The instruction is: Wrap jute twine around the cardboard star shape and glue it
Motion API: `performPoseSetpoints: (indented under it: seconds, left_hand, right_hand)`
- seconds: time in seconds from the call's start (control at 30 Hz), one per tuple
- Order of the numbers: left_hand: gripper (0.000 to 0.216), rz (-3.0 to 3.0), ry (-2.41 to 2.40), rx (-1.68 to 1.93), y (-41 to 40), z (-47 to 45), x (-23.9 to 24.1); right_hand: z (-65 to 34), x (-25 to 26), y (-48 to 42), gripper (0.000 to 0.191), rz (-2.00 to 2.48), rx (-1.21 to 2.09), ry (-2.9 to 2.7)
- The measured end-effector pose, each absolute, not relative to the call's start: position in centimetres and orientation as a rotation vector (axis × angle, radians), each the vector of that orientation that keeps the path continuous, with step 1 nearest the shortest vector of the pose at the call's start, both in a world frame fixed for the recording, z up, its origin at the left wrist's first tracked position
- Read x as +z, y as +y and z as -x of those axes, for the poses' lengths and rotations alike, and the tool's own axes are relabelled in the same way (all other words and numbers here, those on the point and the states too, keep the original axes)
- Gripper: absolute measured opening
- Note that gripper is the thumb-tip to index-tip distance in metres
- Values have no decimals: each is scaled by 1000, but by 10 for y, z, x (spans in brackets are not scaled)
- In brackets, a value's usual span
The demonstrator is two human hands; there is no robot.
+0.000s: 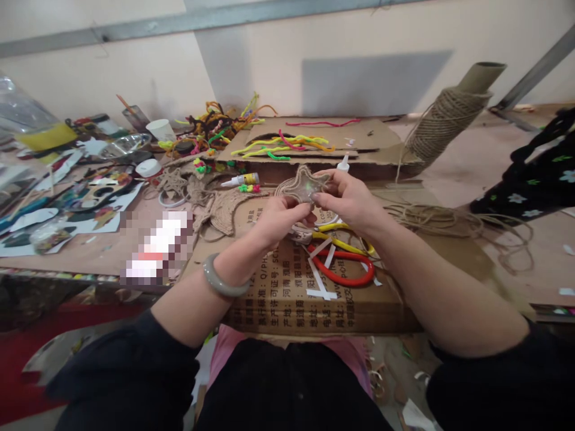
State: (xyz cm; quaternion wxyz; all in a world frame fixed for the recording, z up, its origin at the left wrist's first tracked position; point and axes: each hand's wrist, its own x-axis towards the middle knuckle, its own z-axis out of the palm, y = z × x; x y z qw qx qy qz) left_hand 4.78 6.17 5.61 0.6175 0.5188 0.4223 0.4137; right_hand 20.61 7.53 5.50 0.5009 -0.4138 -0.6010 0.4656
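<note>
Between my two hands is a star ornament [307,184] edged with rows of jute twine, its middle pale and glossy. My left hand [287,220] grips its lower left side, thumb over the front. On the right side my right hand [345,197] pinches it between thumb and fingers. Just below lie scissors [344,266] with red and yellow handles, their blades partly hidden by my left hand. White paper strips [322,287] are scattered over the handles. A white-tipped glue bottle [344,164] stands behind my right hand, mostly hidden.
A printed cardboard box [287,299] lies under my hands. At the right a twine-wound tube [449,120] leans, with loose twine [431,218] below. A small glue bottle [242,179], twine pieces [229,209] and coloured pipe cleaners [287,143] lie behind and left.
</note>
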Motion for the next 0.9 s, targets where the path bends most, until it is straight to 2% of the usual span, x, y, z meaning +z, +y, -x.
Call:
performPoseSetpoints:
  seconds: [0.33, 0.5, 0.63, 0.9]
  left_hand:
    - [11, -1283, 995, 960, 69, -54, 65]
    - [13, -1215, 893, 885, 75, -59, 75]
    - [7, -1288, 924, 946, 79, -62, 74]
    - [14, -1424, 989, 961, 81, -58, 62]
  right_hand:
    - [-213, 60, 76, 27, 961, 1061, -1501]
    - [-219, 63, 81, 31, 983, 1038, -1365]
    - [-219, 61, 84, 33, 1015, 1018, -1322]
    - [-210, 57, 82, 38, 1034, 1052, -1269]
